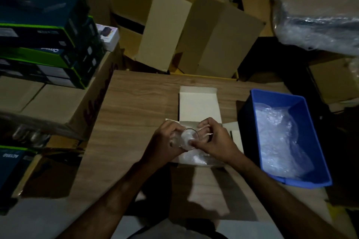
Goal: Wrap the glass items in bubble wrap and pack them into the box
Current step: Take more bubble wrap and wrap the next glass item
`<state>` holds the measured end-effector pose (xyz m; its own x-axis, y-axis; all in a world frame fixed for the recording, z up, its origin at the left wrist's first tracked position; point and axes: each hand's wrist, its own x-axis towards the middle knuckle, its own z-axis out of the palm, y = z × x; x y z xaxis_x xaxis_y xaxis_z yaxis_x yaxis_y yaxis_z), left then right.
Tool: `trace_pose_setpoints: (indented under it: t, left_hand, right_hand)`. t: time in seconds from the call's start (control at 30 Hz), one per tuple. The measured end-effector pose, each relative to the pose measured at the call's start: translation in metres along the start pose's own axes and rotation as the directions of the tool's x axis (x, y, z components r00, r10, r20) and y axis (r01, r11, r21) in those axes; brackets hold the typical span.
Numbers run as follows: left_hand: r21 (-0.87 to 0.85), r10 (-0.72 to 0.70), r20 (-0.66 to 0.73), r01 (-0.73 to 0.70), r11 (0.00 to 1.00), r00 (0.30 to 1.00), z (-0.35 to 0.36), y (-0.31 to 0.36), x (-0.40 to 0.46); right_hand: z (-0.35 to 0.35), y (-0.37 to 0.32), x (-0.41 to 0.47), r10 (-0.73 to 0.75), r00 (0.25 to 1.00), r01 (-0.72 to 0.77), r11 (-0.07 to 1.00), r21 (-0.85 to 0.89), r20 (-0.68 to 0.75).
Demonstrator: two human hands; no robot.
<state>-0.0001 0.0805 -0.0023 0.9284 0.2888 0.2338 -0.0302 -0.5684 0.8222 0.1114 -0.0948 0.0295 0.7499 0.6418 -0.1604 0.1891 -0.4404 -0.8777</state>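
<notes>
A clear drinking glass [188, 138] is held over the middle of the wooden table, its mouth turned toward me. My left hand [167, 140] grips its side with curled fingers. My right hand [214, 138] pinches the glass's near rim with thumb and fingers. A sheet of bubble wrap [194, 158] lies on the table right under the glass. Beneath both hands sits a small white cardboard box [198, 103], its flaps spread open. Whether the wrap is around the glass cannot be told.
A blue plastic bin [303, 103] holding more bubble wrap [279, 139] stands at the right. Stacked dark product boxes [44, 37] and brown cartons [48, 103] crowd the left. Large open cartons [194, 33] stand behind the table. A flat cardboard piece [211, 194] lies near me.
</notes>
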Motion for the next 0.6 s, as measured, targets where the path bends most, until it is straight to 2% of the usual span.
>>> trace_pose_setpoints:
  t: [0.13,0.23,0.33,0.47,0.6]
  left_hand:
    - [-0.008,0.047,0.085,-0.046,0.999,0.995,0.025,-0.004,0.015]
    - [0.007,-0.037,0.195,0.036,0.999,0.98,0.035,-0.013,0.022]
    - [0.113,-0.111,0.208,0.089,0.99,0.972,0.046,-0.025,0.022]
    - [0.239,-0.113,0.165,0.071,0.968,0.98,0.057,-0.032,0.023]
    - [0.466,-0.104,0.194,0.002,0.885,0.975,0.067,-0.035,0.023]
  right_hand:
    - [-0.008,0.031,0.0,0.033,0.994,-0.033,0.999,-0.006,-0.1]
    - [-0.004,0.05,-0.003,0.089,0.975,-0.092,0.996,-0.005,-0.201]
    - [0.006,0.066,-0.003,0.125,0.962,-0.129,0.992,0.0,-0.243]
    - [0.022,0.088,0.0,-0.089,0.972,0.052,0.985,-0.167,-0.218]
    - [0.029,0.096,-0.001,0.012,0.98,-0.046,0.986,-0.163,-0.201]
